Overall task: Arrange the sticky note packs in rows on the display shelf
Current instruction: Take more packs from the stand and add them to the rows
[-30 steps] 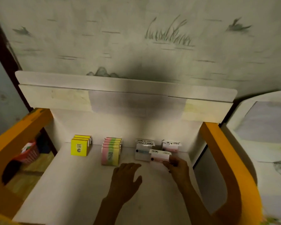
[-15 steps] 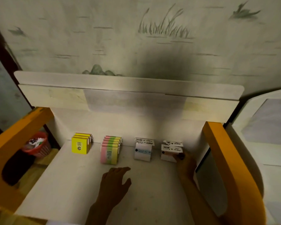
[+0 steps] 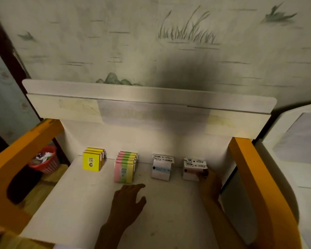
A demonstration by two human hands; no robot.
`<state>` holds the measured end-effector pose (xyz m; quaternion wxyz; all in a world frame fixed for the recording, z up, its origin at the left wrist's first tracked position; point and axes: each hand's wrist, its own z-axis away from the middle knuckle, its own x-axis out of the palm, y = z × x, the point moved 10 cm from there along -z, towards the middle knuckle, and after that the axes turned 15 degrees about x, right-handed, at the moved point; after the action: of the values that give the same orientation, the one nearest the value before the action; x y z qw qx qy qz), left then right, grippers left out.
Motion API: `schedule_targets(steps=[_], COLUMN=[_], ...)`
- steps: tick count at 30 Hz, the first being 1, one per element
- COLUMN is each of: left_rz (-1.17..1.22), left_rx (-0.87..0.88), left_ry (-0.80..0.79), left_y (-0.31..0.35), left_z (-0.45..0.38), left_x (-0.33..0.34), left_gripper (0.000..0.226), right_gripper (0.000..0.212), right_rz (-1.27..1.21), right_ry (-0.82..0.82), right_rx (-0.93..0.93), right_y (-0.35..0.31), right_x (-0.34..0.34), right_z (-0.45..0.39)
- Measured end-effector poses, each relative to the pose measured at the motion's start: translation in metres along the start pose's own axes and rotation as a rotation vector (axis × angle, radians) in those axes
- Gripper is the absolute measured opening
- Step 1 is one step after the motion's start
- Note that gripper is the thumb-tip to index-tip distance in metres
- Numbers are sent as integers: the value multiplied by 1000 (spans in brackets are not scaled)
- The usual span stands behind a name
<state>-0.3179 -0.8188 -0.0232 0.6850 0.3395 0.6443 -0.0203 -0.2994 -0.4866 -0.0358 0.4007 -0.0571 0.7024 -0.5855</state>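
A: Four rows stand along the back of the display shelf (image 3: 83, 209) in the head view: yellow packs (image 3: 91, 164) at centre left, pink-green packs (image 3: 123, 172) beside them, a white blue-label pack (image 3: 160, 170) past the middle, and the white pink-label pack (image 3: 192, 170) at centre right.

B: So you look nearly done?

A: I judge so; you have only that last pack to seat. Your right hand (image 3: 210, 185) pinches its lower right corner, fingertips (image 3: 203, 174) touching it.

B: And the other?

A: Your left hand (image 3: 127, 203) hovers low centre, fingers spread, empty, just below the pink-green row.
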Motion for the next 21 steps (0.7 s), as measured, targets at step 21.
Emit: schedule_targets(steps=[21], left_rz=[45], left_rx=[438], left_ry=[95], left_y=[56], left_z=[7], left_x=[-25], left_gripper=[46], right_gripper=[39], right_rz=[362], right_ry=[-114], right_rx=[-209], right_y=[-49], right_x=[-31], right_z=[153])
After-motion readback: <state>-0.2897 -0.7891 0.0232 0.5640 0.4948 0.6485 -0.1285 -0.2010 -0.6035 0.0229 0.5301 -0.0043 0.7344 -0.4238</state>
